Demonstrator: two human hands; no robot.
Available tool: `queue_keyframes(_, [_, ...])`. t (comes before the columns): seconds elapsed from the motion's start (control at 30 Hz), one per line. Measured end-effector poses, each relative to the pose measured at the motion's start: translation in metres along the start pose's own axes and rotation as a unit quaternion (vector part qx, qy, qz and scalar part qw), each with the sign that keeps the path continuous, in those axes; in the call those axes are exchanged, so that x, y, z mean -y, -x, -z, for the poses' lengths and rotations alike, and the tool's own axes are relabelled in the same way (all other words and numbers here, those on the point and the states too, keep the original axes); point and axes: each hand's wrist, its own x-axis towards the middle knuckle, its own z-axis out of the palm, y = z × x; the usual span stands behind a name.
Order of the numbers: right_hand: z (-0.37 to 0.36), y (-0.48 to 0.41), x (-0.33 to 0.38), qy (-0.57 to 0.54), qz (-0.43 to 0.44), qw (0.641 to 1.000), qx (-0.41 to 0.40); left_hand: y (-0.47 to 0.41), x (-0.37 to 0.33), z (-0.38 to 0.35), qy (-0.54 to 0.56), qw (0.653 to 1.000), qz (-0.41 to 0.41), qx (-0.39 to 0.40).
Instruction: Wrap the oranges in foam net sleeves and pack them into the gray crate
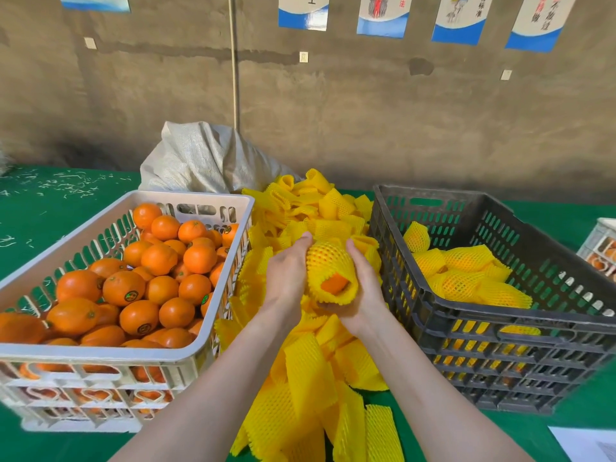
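Observation:
Between my hands is an orange in a yellow foam net sleeve (328, 266), its orange skin showing at the sleeve's open near end. My left hand (288, 271) grips its left side and my right hand (361, 288) cups it from the right and below. They hover above a pile of loose yellow sleeves (310, 371) on the green table. The white crate (186, 356) at left is full of bare oranges (123, 288). The gray crate (520, 325) at right holds several sleeved oranges (466, 278).
A white woven sack (203, 158) stands behind the sleeve pile against the wall. Part of another white crate (600, 248) shows at the far right edge. A white paper (586, 443) lies at the bottom right corner. Small white scraps litter the green table at back left.

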Motion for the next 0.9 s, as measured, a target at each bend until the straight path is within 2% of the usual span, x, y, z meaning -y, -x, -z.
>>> queue_keyframes(0.1, [-0.001, 0.0, -0.002, -0.017, -0.004, 0.999, 0.046, -0.001, 0.002, -0.001, -0.003, 0.999, -0.017, -0.029])
queue_keyframes(0.23, [-0.004, -0.001, -0.003, -0.058, 0.02, 0.995, 0.075, -0.001, 0.0, 0.003, 0.094, 0.995, 0.037, 0.016])
queue_keyframes(0.47, [-0.001, 0.004, -0.003, -0.09, 0.025, 0.988, 0.121, -0.002, -0.004, 0.009, 0.015, 0.992, -0.044, 0.113])
queue_keyframes(0.6, [-0.004, 0.008, -0.003, -0.078, 0.033, 0.987, 0.136, -0.003, -0.003, 0.011, -0.013, 0.99, -0.07, 0.122])
queue_keyframes(0.63, [-0.006, 0.01, -0.002, -0.072, 0.049, 0.987, 0.138, -0.003, -0.001, 0.012, -0.016, 0.99, -0.087, 0.111])
queue_keyframes(0.7, [-0.005, 0.011, -0.002, -0.018, 0.143, 0.984, 0.107, -0.007, -0.001, 0.017, -0.07, 0.989, -0.108, 0.078])
queue_keyframes(0.73, [-0.004, 0.011, -0.002, 0.043, 0.217, 0.972, 0.078, -0.01, -0.001, 0.02, -0.106, 0.988, -0.084, 0.069])
queue_keyframes(0.8, [0.0, 0.009, -0.001, 0.18, 0.371, 0.91, 0.052, -0.013, -0.001, 0.03, -0.126, 0.985, 0.065, 0.099])
queue_keyframes(0.87, [0.002, 0.009, 0.001, 0.264, 0.458, 0.848, 0.019, -0.009, -0.002, 0.035, -0.058, 0.962, 0.203, 0.173])
queue_keyframes(0.9, [0.004, 0.008, 0.001, 0.289, 0.48, 0.828, 0.004, -0.007, -0.002, 0.035, -0.028, 0.953, 0.226, 0.202])
